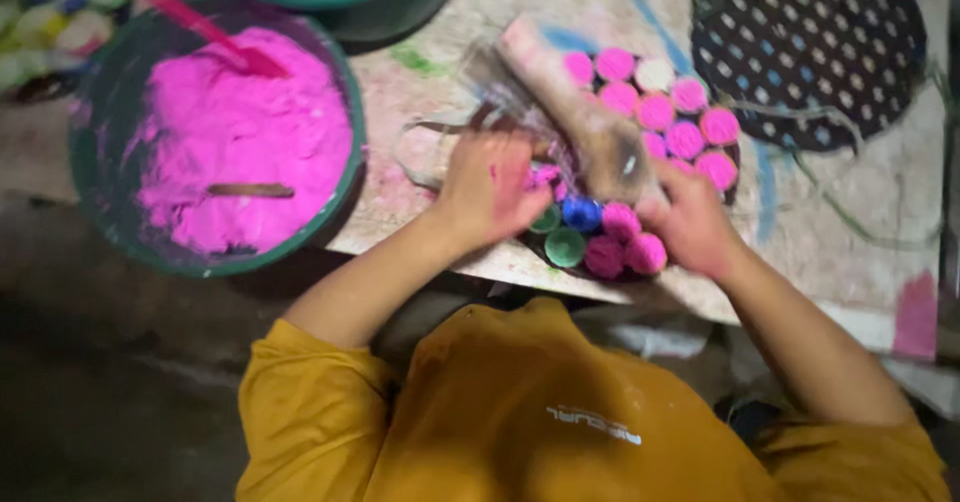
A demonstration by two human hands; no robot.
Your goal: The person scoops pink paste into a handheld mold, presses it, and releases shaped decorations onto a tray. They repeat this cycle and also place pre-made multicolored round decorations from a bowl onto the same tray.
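Head view. Fingers: the right hand (pixel 692 224), centre right of the frame, has its fingers curled around the lower end of a wooden bar (pixel 572 107); the grip looks closed, but motion blur hides the fingertips. The left hand (pixel 487 184), at centre, has its fingers bent down and together over the left edge of a cluster of small cups (pixel 655 127); I cannot tell whether they pinch a cup or only press on it.

Bar: long axis runs diagonally, from upper left near frame centre top down to the lower right into the right hand. It lies across the cups, smeared with pink. The right hand is the nearer, being on it; the left hand sits just beside its lower half, to the left.

Cups: packed close in a round group on the stained table (pixel 850 222), most filled with pink powder, one white at top, one blue (pixel 581 213) and one green (pixel 565 248) at the lower left of the group, just below the left hand's fingers.

Left of frame: a green basin (pixel 100 197) of pink powder (pixel 240 132), a small stick (pixel 250 191) lying on the powder, a pink scoop handle (pixel 175 7) angled in from upper left. It stands well apart from both hands. A second basin (pixel 395 7) at top holds mixed colours. A black dotted disc (pixel 810 47) lies upper right.
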